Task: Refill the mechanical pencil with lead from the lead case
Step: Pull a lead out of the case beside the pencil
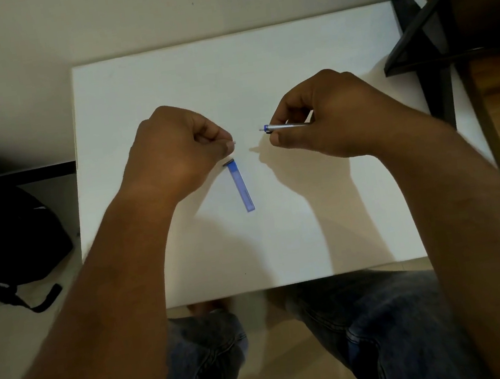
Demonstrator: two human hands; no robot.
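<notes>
The right hand (325, 116) pinches a slim silvery pencil (286, 126) between thumb and fingers, holding it level just above the worktop (326, 227), its blue-ringed end pointing toward the other hand. Held this way, that end is presumably offered up for loading. The left hand (179, 147) is curled closed, thumb and forefinger pressed on a small pale piece (234, 142) that just peeps out (a cap or eraser plug, perhaps; too small to tell). The two hands are apart, a clear gap between them.

The lead case (242, 187) lies flat on the worktop, just below the left hand's fingertips and near the pencil's blue end. It is a narrow, flat, translucent blue plastic box with a dark end nearest the left hand; whether it is open I cannot tell. The worktop is a smooth, matte white board, which should show up any thin dark lead.
</notes>
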